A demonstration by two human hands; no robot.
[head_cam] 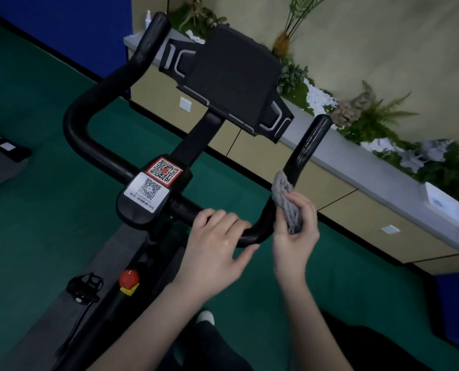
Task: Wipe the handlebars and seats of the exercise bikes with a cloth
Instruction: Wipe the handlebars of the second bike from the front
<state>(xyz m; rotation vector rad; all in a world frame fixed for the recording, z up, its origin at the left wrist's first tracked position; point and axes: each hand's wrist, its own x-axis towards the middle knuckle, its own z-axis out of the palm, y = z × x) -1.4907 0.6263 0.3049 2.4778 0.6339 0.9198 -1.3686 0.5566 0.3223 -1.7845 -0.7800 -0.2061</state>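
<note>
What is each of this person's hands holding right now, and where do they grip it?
The right hand grips a bunched grey cloth by its lower part, against the handlebar. The left hand holds the handlebar's lower bend.

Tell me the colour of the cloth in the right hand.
Grey cloth, seen in the head view.

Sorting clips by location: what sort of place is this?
Probably a gym or fitness room: an exercise bike with QR-code stickers, green sports-type flooring, and a wall planter ledge.
</note>
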